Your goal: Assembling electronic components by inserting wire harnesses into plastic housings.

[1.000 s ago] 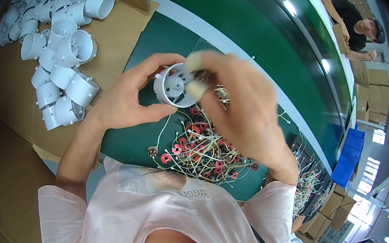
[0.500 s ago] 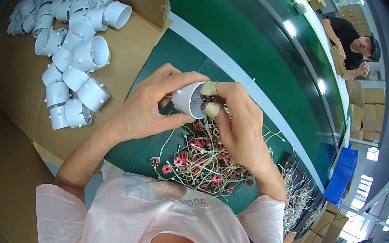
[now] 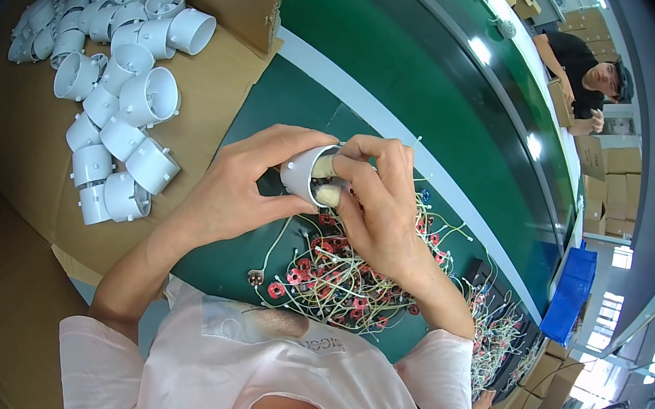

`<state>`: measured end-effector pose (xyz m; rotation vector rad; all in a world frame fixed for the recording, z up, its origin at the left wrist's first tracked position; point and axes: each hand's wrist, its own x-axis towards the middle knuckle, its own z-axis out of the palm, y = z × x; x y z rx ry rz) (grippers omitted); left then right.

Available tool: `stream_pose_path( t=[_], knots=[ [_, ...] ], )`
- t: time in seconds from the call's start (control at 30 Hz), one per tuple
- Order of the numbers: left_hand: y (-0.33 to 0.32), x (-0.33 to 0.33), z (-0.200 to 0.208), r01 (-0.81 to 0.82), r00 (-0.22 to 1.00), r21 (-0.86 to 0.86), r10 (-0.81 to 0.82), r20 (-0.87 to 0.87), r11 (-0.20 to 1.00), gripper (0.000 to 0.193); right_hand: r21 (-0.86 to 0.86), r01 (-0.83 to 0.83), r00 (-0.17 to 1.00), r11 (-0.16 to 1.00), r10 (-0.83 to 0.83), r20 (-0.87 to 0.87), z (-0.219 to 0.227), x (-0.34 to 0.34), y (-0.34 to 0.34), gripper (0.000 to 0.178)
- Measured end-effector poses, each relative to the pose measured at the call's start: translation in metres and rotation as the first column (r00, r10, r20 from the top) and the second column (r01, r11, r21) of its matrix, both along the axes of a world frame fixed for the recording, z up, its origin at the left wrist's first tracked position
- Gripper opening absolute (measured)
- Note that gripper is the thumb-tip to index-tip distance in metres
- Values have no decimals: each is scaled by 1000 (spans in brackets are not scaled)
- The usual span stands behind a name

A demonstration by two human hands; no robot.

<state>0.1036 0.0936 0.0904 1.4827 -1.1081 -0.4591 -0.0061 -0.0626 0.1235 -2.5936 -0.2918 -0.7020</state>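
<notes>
My left hand [image 3: 239, 183] grips a short white plastic tube housing [image 3: 297, 177] from its outer side, thumb below and fingers above. Its open mouth faces right. My right hand [image 3: 387, 212] wears pale finger cots [image 3: 329, 196] on thumb and index finger, and both tips reach into that mouth. Pinched between them is a small dark round part [image 3: 320, 182], mostly hidden by the fingers and the rim. Below my hands lies a tangled heap of wired parts [image 3: 329, 282], red and black discs with thin pale leads.
At upper left a cardboard box [image 3: 200, 97] holds many white housings [image 3: 149, 96]. A green conveyor belt [image 3: 415, 55] runs beyond the pale table edge strip [image 3: 383, 120]. More wires lie at lower right, near a blue bin [image 3: 570, 295]. Across the belt is another person [image 3: 583, 75].
My right fingers have pushed deeper into the housing with the dark part, which is now less visible. Both hands and the housing sit slightly further left and lower.
</notes>
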Motion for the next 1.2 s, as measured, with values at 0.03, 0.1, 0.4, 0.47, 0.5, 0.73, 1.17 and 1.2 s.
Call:
stream_pose_path(
  t=[0.03, 0.1, 0.4, 0.47, 0.5, 0.73, 1.17, 1.2],
  knots=[
    [-1, -1, 1, -8, 1000, 5, 8, 1, 1000, 57, -9, -11, 1000, 1000, 11, -21, 0, -1, -1, 37],
    [-2, -2, 2, -24, 1000, 14, 24, 1, 1000, 57, -25, -35, 997, 999, 34, -64, 0, -3, -4, 37],
    [-4, -3, -5, -23, 992, 8, 24, -125, 1000, 59, 195, 136, 977, 971, -98, -191, -4, 1, -3, 30],
    [-6, -3, -10, -44, 993, -33, 40, -112, 998, 58, 227, 124, 971, 966, -71, -228, -2, 1, -5, 30],
    [-6, -3, -12, -52, 993, -53, 46, -106, 997, 57, 243, 121, 968, 962, -59, -245, -1, 1, -5, 29],
    [-8, -4, -14, -37, 980, -73, 22, -198, 997, 58, 249, 64, 960, 966, 8, -281, 4, 7, -14, 28],
    [-15, 21, 2, -485, 777, 18, 421, 468, 875, 53, 305, 106, 965, 947, -25, -260, -6, 48, -67, 21],
    [-17, 31, -1, -484, 778, 21, 419, 469, 875, 53, 309, 187, 961, 932, -108, -257, -6, 58, -86, 19]
  ],
)
